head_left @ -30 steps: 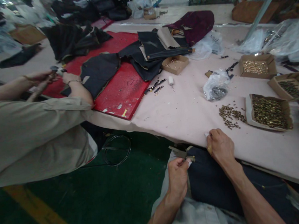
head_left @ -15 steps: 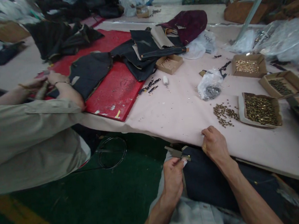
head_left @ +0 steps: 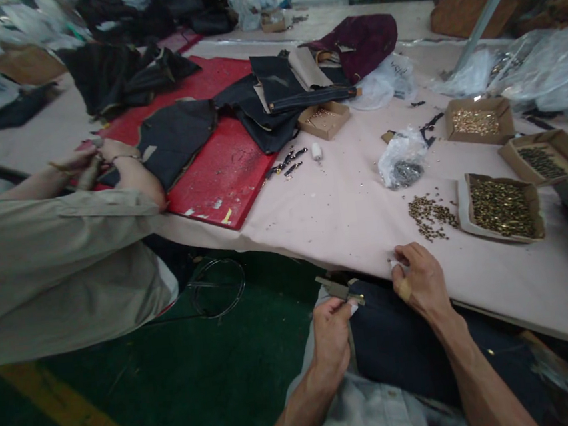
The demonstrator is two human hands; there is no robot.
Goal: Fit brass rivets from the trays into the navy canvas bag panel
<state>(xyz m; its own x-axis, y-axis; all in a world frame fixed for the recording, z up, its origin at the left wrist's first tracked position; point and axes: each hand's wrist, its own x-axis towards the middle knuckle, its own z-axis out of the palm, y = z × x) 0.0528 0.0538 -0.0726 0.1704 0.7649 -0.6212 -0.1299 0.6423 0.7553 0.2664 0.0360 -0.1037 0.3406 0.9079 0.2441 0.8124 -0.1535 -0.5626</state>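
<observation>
My left hand (head_left: 332,337) is closed in a pinch on a grey-olive strap piece (head_left: 335,288) with a brass-coloured metal fitting (head_left: 356,297) at its end. White wrapping shows at the fingertips. A dark navy fabric piece (head_left: 394,336) lies over my lap, just right of that hand. My right hand (head_left: 421,279) is over the table's front edge, fingers bent, with thumb and forefinger a little apart. Something white covers its thumb tip, and a tan band wraps lower on the thumb. A tiny speck shows by the fingertips, too small to name. Loose brass-coloured rivets (head_left: 431,215) lie beyond this hand.
Beside the loose rivets stands a box of brass-coloured small parts (head_left: 465,212), with more cardboard boxes (head_left: 504,126) behind. A clear plastic bag (head_left: 399,161) lies mid-table. At left, a co-worker's hands (head_left: 120,152) work by a red board (head_left: 216,186) bearing dark fabric.
My right hand has turned slightly, and its thumb and forefinger have moved from pressed together to a little apart. My left hand keeps its hold on the strap piece. The view has shifted slightly.
</observation>
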